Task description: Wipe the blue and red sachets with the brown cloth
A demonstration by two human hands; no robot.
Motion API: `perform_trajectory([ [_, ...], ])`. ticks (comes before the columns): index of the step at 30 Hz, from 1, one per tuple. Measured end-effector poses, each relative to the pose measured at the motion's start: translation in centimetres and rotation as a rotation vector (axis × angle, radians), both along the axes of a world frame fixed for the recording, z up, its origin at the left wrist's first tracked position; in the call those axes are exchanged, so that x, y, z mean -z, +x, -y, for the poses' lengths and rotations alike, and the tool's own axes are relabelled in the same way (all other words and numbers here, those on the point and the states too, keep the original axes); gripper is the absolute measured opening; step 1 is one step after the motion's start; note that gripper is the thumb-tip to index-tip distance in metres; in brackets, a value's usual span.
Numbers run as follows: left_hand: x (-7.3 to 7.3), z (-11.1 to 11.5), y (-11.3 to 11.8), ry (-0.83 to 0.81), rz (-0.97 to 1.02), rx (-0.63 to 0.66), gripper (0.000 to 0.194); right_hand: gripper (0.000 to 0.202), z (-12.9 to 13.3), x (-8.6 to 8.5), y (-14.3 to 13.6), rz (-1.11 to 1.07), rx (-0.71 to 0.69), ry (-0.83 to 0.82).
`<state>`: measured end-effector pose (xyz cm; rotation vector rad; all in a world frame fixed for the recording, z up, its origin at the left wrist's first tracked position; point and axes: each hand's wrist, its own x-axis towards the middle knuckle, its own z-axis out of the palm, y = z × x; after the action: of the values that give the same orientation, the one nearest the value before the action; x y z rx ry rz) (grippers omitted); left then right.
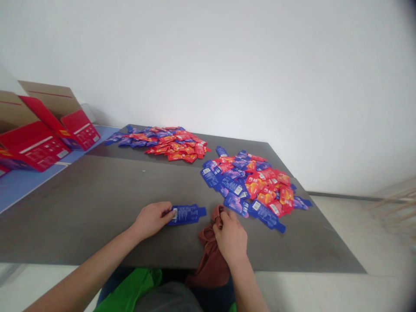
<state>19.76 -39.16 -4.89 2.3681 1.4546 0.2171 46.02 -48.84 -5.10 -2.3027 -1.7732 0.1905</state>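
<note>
A blue spouted pouch [186, 214] lies flat on the grey table, its narrow end pointing right. My left hand [155, 220] grips its left end, thumb on top. In my right hand [230, 234] is a bunched brown cloth [212, 255], part of it sticking out above the fingers and the rest hanging over the front table edge. Just beyond that hand spreads a pile of red and blue pouches [256, 184]; a single blue pouch [266, 215] sits at its near side.
Another heap of red and blue pouches [175, 145] is at the far left of the grey table [107, 203]. Open red cartons [35, 143] stand on a blue surface [22, 186] to the left. A white wall [227, 69] rises behind.
</note>
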Motion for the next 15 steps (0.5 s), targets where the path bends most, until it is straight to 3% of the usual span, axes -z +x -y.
perform_trajectory([
  [2,-0.4,-0.3,-0.7,-0.066,0.05,0.066,0.032,0.005,1.2,0.4,0.1,-0.047,0.016,0.0],
  [7,-2.7,-2.2,-2.5,-0.429,0.063,0.185,0.028,0.005,1.8,0.4,0.3,-0.092,0.029,-0.003],
  [11,-5.2,-2.8,-3.5,-0.301,-0.123,0.296,0.025,0.007,1.5,0.0,0.2,-0.1,0.03,-0.019],
  [15,-8.1,-2.0,-3.7,-0.386,-0.261,0.311,0.034,0.007,1.5,0.0,0.2,-0.09,0.029,-0.024],
])
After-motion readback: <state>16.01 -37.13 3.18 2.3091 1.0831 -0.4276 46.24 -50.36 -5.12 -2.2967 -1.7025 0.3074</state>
